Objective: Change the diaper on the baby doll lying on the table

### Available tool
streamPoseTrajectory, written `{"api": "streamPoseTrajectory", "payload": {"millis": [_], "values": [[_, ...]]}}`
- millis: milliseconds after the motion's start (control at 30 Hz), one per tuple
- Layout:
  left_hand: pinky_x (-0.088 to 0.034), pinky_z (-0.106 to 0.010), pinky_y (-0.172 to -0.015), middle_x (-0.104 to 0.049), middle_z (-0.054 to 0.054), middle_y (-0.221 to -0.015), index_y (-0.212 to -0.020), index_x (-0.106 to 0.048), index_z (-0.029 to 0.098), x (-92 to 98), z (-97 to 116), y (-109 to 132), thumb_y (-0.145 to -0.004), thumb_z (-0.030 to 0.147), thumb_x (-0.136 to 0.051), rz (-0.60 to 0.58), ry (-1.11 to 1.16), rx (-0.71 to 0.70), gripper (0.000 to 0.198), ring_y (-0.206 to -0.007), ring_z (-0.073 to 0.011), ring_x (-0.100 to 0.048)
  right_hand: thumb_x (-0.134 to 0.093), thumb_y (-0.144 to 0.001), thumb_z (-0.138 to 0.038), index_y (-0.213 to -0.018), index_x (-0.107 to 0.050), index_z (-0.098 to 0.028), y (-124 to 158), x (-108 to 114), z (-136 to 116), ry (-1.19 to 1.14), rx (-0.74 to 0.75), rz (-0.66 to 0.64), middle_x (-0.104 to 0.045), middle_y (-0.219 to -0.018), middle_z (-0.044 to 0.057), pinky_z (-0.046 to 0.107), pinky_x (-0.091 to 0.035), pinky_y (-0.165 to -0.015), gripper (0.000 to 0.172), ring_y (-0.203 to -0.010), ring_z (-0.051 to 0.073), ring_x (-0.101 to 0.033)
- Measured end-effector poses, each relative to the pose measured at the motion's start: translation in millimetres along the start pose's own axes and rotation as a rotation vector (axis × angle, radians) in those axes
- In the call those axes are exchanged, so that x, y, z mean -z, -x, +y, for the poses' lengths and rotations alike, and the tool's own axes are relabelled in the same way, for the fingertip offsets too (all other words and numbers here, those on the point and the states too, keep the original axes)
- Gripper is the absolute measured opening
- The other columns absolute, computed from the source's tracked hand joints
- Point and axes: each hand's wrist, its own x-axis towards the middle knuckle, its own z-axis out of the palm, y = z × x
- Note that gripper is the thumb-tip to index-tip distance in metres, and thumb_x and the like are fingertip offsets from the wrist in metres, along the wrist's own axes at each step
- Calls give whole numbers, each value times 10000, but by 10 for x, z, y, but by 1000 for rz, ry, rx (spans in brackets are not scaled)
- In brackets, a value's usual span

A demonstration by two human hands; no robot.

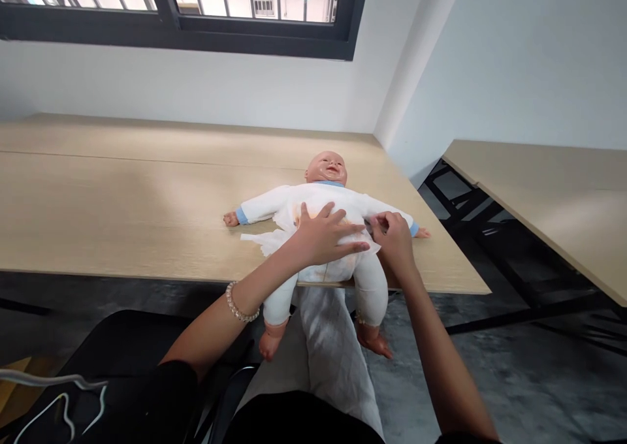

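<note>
A baby doll (264, 206) in a white outfit with blue cuffs and collar lies on its back on the table, legs hanging over the front edge. Around its hips is a white diaper (326, 272) with printed patches, one loose tab sticking out to the left. My left hand (329, 235) lies spread over the diaper's front at the belly. At the doll's right-hand side in the picture, my right hand (392, 235) has its fingers pinched at the diaper's side edge. What exactly those fingertips hold is partly hidden.
The light wood table (122, 215) stands against a white wall under a barred window (259, 0). A second table (548, 189) is at the right, across a gap. A black chair (122, 346) and white cables (63, 382) are at the lower left.
</note>
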Motion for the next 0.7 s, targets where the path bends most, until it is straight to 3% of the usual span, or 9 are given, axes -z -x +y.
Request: {"api": "streamPoseTrajectory", "payload": {"millis": [133, 267, 333, 433, 533, 600, 700], "values": [[-224, -809, -1071, -552, -125, -1384, -1209, -697, 315, -26, -2, -142, -947, 730, -334, 48, -68, -45, 610, -1352, -383, -422, -495, -901, -471, -851, -573, -205, 228, 80, 166, 40, -51, -40, -642, -866, 129, 479, -459, -866, 281, -901, 318, -583], [-152, -759, -1146, -516, -116, -1456, -1052, -721, 229, -50, -76, -258, -1010, 620, -313, 33, -73, -140, 567, -1439, -354, -345, -483, -922, -532, -994, -639, -179, 358, 155, 308, 73, -15, -89, -670, -1009, 160, 526, -429, -959, 392, -1025, 344, -585], [-113, -744, -1169, -489, -96, -1506, -1064, -693, 207, -41, -109, -309, -1022, 570, -339, -33, -46, -186, 509, -1486, -341, -289, -514, -901, -537, -1055, -656, -175, 385, 179, 341, 101, 36, -143, -664, -1063, 167, 542, -412, -987, 418, -1086, 359, -569], [-93, -697, -1203, -556, -79, -1453, -1125, -645, 199, -23, -147, -372, -1020, 528, -374, -116, 4, -229, 438, -1507, -308, -275, -549, -866, -457, -1022, -659, -192, 385, 193, 335, 72, 88, -212, -663, -1080, 154, 538, -410, -999, 326, -1114, 356, -563], [-67, -686, -1212, -602, -51, -1414, -1272, -575, 227, -37, -184, -388, -1026, 461, -386, -122, 69, -254, 389, -1519, -275, -267, -532, -846, -368, -943, -627, -207, 355, 186, 295, -21, 100, -244, -673, -1059, 138, 520, -433, -974, 210, -1062, 334, -586], [-13, -701, -1205, -559, 3, -1475, -1375, -512, 295, -68, -208, -380, -1032, 395, -384, -113, 107, -302, 380, -1526, -260, -259, -531, -829, -344, -988, -600, -205, 328, 169, 257, -58, 69, -224, -672, -1064, 141, 509, -457, -933, 223, -1022, 329, -592], [33, -693, -1207, -551, 67, -1479, -1329, -566, 351, -115, -231, -373, -1031, 289, -365, -110, 117, -387, 365, -1508, -234, -310, -526, -818, -333, -1018, -565, -204, 282, 123, 182, -66, 8, -179, -674, -1043, 146, 484, -481, -859, 241, -963, 328, -590]]}}
